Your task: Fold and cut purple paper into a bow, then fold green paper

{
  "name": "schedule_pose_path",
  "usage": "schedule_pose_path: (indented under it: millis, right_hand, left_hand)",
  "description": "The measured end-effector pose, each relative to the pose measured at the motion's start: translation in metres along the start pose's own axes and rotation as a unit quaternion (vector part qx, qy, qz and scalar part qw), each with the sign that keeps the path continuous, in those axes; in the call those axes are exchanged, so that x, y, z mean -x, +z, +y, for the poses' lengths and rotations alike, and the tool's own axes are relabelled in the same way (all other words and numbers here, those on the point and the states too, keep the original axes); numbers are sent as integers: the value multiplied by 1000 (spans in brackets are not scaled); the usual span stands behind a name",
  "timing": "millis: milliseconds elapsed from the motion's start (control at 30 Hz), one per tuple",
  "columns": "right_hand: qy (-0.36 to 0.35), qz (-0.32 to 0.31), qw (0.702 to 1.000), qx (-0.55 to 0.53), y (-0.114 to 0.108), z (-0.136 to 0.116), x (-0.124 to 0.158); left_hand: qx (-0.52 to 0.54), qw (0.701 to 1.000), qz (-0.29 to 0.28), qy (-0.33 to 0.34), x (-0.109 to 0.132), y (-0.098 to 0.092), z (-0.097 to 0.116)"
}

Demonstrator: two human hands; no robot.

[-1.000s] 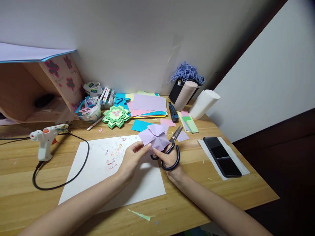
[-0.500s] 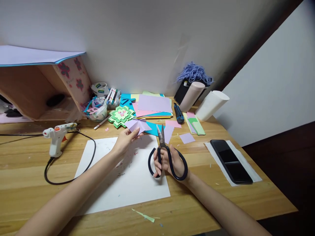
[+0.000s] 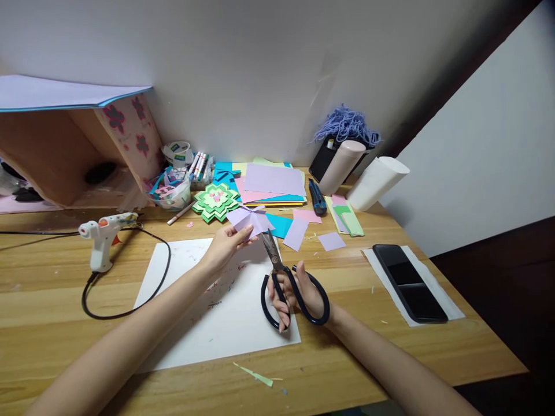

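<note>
Pinched in my left hand [image 3: 228,245] is a creased piece of lilac paper [image 3: 247,219], held above the far edge of a white sheet [image 3: 225,329]. My right hand [image 3: 299,289] grips black-handled scissors [image 3: 275,260] by their loops. The blades point up and left, parted slightly, with their tips close to the lilac paper's lower right corner; whether they touch it I cannot tell. Just behind the lilac paper lies a green layered paper flower [image 3: 215,202] with a pink centre. Blue paper [image 3: 278,225] and a loose lilac strip [image 3: 296,234] lie to its right.
A glue gun [image 3: 104,237] with a looping cord stands at left, by an open cardboard box [image 3: 125,144]. Stacked coloured paper [image 3: 275,180], a utility knife [image 3: 317,199] and a paper roll [image 3: 377,184] are at the back. A phone [image 3: 410,283] lies at right.
The scissors have tilted left, bringing their tips towards the lilac paper. My left hand has shifted slightly right with the paper. The camera view has moved a little.
</note>
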State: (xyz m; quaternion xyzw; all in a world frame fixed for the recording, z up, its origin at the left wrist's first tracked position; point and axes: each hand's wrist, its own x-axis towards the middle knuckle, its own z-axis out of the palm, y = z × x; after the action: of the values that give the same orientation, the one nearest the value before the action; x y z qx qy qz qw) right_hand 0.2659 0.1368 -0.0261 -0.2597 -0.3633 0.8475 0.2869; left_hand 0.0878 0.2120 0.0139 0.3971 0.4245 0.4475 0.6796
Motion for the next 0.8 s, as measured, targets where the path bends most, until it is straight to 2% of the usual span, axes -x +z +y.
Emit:
schedule_pose_path:
  millis: [233,367,800]
  right_hand:
    - [-7,62,997,39,2,-1,-2]
    - [-13,75,996,40,0,2,-3]
    - [-9,46,999,-4,-7,9,-6]
  left_hand:
    - [-6,999,20,-25,3,4,2]
    - [-14,999,36,-34,3,4,1]
    - [-27,999,30,-22,0,0,-3]
